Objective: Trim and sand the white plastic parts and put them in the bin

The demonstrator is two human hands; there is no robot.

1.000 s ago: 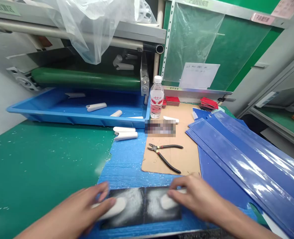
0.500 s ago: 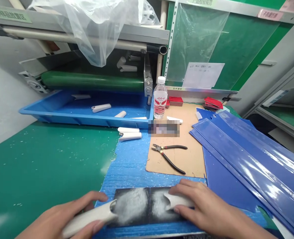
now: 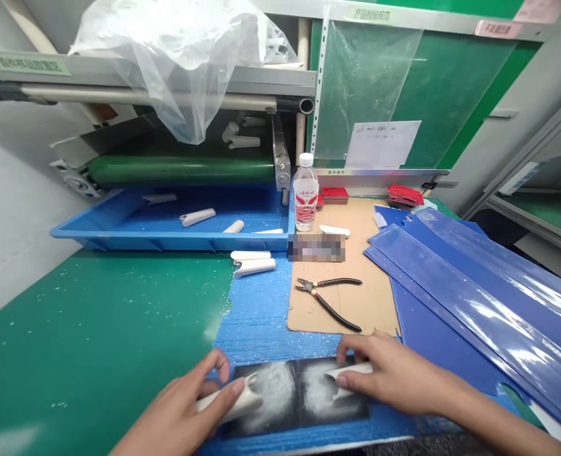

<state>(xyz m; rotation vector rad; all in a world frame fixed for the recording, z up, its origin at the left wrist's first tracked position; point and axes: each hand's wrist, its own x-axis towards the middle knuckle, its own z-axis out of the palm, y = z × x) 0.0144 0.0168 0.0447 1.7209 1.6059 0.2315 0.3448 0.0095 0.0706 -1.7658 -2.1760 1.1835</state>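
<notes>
My left hand (image 3: 189, 396) is closed around a white hollow plastic part (image 3: 242, 401) with a notched end, held at the left edge of a black sheet (image 3: 303, 411). White dust covers much of this sheet, which looks like sandpaper in two pieces side by side. On the sheet's right side, my right hand (image 3: 385, 373) grips a similar white plastic part (image 3: 344, 379), its notched end pointing left. Whether either part presses on the surface I cannot tell. Blue sheeting (image 3: 256, 310) lies under the black sheet.
Diagonal cutters (image 3: 330, 303) lie open on cardboard (image 3: 303, 320). Behind stand a water bottle (image 3: 305, 193) and a blue tray (image 3: 175, 242) with several white parts, below a green conveyor roller (image 3: 180, 170). Two white parts (image 3: 254, 266) rest before the tray. Blue plastic sheets (image 3: 451, 285) spread rightward.
My left hand has moved right and its grip has shifted, with the thumb now on top of the part. My right hand keeps its part over the sheet. The camera view has shifted slightly.
</notes>
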